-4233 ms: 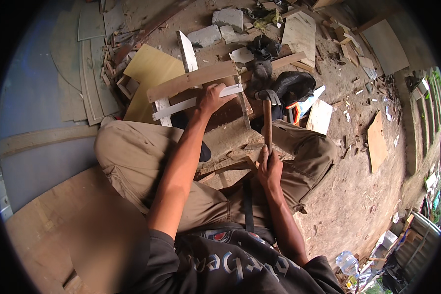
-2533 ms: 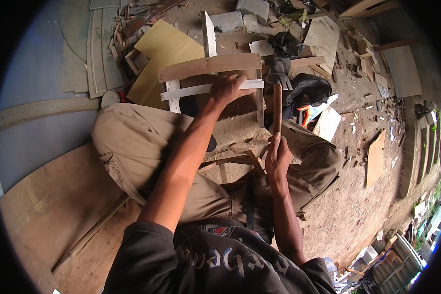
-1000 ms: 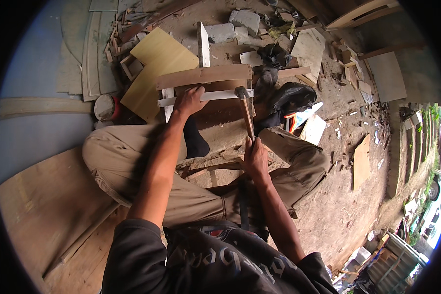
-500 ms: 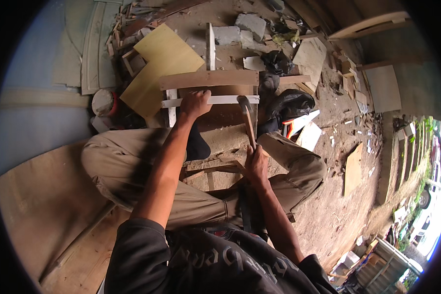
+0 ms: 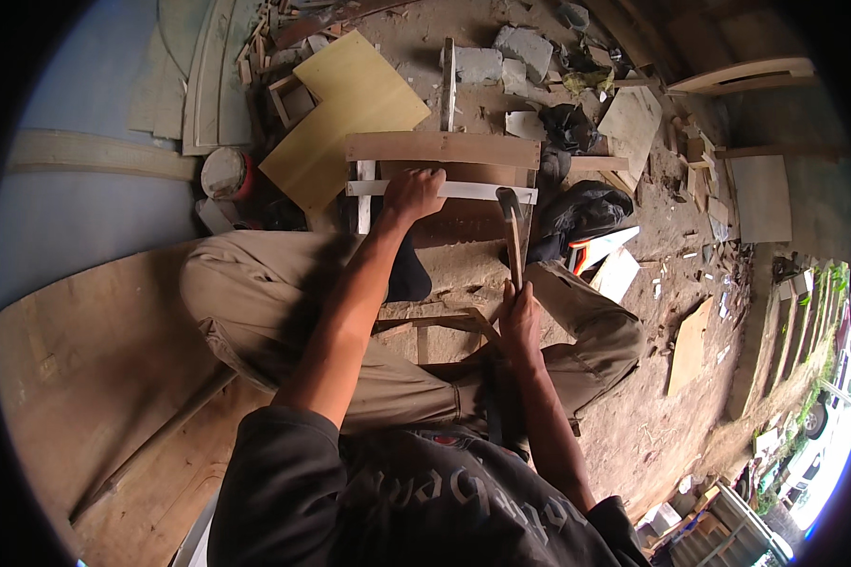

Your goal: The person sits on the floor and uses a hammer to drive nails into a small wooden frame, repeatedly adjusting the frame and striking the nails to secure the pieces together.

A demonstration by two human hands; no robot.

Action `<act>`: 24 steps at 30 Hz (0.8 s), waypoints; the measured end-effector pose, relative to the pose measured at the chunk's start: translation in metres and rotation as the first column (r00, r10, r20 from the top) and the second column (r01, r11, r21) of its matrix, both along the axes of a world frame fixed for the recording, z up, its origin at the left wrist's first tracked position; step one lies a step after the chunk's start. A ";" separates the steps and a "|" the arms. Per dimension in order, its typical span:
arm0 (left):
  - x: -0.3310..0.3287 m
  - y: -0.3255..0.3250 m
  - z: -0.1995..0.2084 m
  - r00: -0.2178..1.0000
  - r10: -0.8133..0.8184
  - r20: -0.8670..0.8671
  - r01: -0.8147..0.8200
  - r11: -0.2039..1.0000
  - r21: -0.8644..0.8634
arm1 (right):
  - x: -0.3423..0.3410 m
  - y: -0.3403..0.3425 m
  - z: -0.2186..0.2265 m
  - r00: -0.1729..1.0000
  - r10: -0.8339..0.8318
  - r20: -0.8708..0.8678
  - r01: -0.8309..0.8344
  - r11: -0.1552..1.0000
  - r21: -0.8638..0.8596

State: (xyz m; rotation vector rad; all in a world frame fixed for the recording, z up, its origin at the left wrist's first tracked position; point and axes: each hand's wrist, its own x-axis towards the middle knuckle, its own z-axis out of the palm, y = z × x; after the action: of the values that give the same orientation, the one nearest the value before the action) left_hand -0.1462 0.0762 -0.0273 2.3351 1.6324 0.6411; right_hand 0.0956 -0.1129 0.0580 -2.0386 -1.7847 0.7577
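Already, a brown slat point(image 5: 444, 148) spans the far side of the wooden frame point(image 5: 364, 210) before the crossed legs; the white strip point(image 5: 475, 191) lies across nearer the body, its fastening impossible to tell. The left hand point(image 5: 413, 195) is curled around that strip, and the right hand point(image 5: 520, 319) clasps the hammer point(image 5: 513, 236), whose head is at the strip's right end, contact unclear. A yellow board point(image 5: 361, 111) and black plastic point(image 5: 588, 210) crowd either side.
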 end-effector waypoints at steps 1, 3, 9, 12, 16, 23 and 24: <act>-0.001 0.000 -0.002 1.000 -0.004 0.029 0.003 1.000 0.020 | -0.002 0.004 0.002 0.999 -0.042 0.003 0.042 0.996 -0.083; -0.003 0.000 -0.005 0.998 0.004 0.057 -0.002 0.999 -0.042 | -0.006 0.005 0.004 0.998 -0.040 0.040 0.040 0.999 -0.005; -0.006 0.001 0.014 0.987 -0.120 0.106 0.123 0.992 -0.022 | -0.004 0.004 0.004 0.996 -0.074 -0.055 0.075 0.997 0.024; -0.004 -0.007 0.028 0.974 -0.112 0.197 0.100 0.993 0.070 | 0.003 0.008 0.001 0.996 -0.037 -0.076 0.043 0.996 0.078; -0.009 -0.027 0.040 0.971 0.032 0.238 -0.086 0.972 0.220 | 0.007 0.010 0.003 0.996 -0.033 -0.078 0.041 0.994 0.097; -0.091 -0.054 -0.014 0.479 0.628 0.613 -0.720 0.681 -0.135 | 0.000 0.029 0.016 0.929 -0.321 -0.184 0.332 0.943 0.032; -0.092 -0.061 -0.023 0.512 0.664 0.545 -0.678 0.702 -0.219 | 0.002 0.037 0.010 0.933 -0.310 -0.180 0.331 0.939 0.098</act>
State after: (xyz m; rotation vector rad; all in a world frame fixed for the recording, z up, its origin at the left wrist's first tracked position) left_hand -0.2383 0.0151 -0.0499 1.1631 2.1349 1.3716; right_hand 0.0976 -0.0762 0.0677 -2.0482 -1.3296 0.6700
